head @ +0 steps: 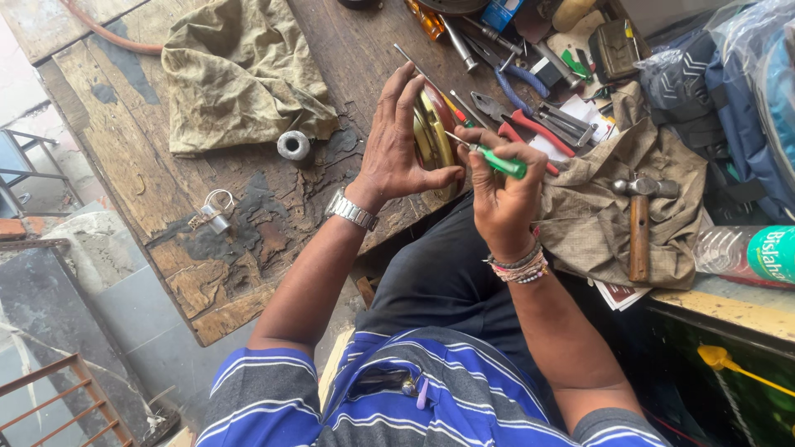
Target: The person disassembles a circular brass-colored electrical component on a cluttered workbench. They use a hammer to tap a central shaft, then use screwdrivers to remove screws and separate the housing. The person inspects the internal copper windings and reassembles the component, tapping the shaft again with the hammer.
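Note:
My left hand point(396, 136) grips a round brass-coloured disc point(435, 136), held on edge over the worn wooden workbench point(149, 149). A metal watch sits on that wrist. My right hand point(501, 194) holds a small green-handled screwdriver point(497, 161), whose thin tip points left at the disc's face. Bead bracelets circle the right wrist. Both hands are close together above the bench's front edge.
A crumpled olive cloth point(240, 70) lies at the back left, with a small metal ring point(293, 145) and a padlock point(214, 215) in front of it. Red-handled pliers point(530, 128), several tools, a hammer point(638, 223) on a tan cloth and a plastic bottle point(745, 252) crowd the right.

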{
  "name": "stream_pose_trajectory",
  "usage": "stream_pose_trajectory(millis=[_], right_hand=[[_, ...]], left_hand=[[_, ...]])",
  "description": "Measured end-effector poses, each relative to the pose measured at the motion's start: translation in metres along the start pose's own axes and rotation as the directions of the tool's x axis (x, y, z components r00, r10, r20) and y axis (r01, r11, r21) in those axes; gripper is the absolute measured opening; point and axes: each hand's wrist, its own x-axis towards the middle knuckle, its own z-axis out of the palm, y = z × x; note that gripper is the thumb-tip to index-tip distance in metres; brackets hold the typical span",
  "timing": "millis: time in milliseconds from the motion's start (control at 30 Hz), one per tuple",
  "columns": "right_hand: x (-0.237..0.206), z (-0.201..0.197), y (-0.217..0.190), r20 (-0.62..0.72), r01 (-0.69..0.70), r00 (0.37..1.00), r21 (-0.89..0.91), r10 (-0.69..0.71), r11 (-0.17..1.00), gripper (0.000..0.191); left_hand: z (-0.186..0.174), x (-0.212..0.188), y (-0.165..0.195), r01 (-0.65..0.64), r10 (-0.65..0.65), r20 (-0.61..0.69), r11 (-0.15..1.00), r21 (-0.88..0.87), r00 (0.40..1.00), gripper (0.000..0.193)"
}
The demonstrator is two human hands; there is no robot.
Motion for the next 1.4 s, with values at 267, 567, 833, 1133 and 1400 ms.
stream_pose_trajectory(millis=[267,567,833,1133,1400], right_hand=[[0.001,0.009,0.023,0.027,0.154,0.988,-0.081,-0.152,0.985,0.029],[0.029,0.008,0.008,0.062,0.196,0.98,-0.224,-0.186,0.955,0.026],[0.076,0.0,-0.002,0.307,0.192,0.95,-0.42,-0.06,0.887,0.022],[0.102,-0.009,-0.009,0.322,0.104,0.945,-0.478,0.064,0.872,0.028],[0.09,-0.028,0.0,0.219,0.175,0.975,-0.65,-0.038,0.74,0.046]], left_hand=[[0.002,0.0,-0.003,0.015,-0.016,-0.032,0.999,-0.042,0.999,0.123],[0.004,0.006,-0.009,0.03,-0.035,-0.072,0.997,-0.065,0.997,0.121],[-0.003,0.009,-0.004,0.08,-0.081,-0.024,0.996,-0.044,0.996,0.111],[-0.004,0.027,0.012,-0.109,0.107,-0.175,0.994,-0.001,0.979,0.031],[0.0,0.035,0.028,-0.233,0.239,-0.216,0.971,0.051,0.947,0.018]])
